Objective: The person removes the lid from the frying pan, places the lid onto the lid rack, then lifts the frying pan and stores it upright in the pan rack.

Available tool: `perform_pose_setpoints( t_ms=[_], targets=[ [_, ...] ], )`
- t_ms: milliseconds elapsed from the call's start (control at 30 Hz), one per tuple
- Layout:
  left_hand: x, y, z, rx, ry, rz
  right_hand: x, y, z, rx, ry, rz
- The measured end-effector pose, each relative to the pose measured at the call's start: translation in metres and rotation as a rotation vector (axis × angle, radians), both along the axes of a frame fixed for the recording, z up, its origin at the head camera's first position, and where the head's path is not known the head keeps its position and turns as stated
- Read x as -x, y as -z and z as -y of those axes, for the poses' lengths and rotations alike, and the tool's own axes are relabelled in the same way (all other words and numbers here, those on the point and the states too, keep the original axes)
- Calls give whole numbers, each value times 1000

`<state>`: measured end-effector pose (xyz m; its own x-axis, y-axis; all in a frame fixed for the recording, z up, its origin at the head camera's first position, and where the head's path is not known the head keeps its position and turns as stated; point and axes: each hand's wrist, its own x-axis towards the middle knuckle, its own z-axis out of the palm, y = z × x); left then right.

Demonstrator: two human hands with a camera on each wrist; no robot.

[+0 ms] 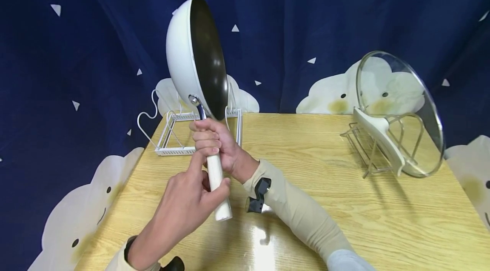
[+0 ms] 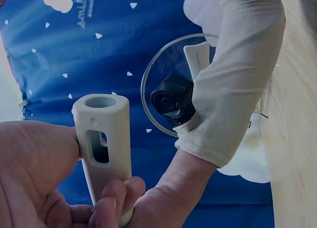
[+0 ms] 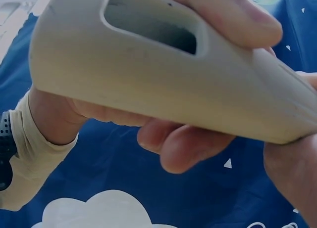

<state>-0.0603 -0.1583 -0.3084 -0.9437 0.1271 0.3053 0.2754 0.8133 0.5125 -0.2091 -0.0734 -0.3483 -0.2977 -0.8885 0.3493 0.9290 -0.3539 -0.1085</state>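
A deep wok [image 1: 178, 49], white outside and dark inside, is held up with its bowl at the top and its opening facing right. My right hand [image 1: 226, 145] grips the upper part of its white handle [image 1: 215, 173], just under the metal joint. Lower on the same handle, my left hand [image 1: 180, 198] holds on, the thumb lying along the near side and fingers around the back. In the left wrist view the hollow handle end [image 2: 111, 134] shows a hole and a slot. The handle [image 3: 148, 89] fills much of the right wrist view, with fingers above and below it.
Behind the wok, a white rack [image 1: 174, 151] with curved wires stands on the wooden table [image 1: 298, 147]. At the right, a glass lid [image 1: 440, 135] with a white grip [image 1: 379, 130] leans upright in a wire stand [image 1: 369, 171]. A blue curtain [image 1: 268, 41] hangs behind.
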Motion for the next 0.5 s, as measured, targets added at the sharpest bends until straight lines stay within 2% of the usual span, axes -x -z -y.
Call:
perform_pose_setpoints(
  t_ms=[500],
  targets=[
    [5,9,-4,-24,-6,26,2,10,-6,-43,-5,71]
  ],
)
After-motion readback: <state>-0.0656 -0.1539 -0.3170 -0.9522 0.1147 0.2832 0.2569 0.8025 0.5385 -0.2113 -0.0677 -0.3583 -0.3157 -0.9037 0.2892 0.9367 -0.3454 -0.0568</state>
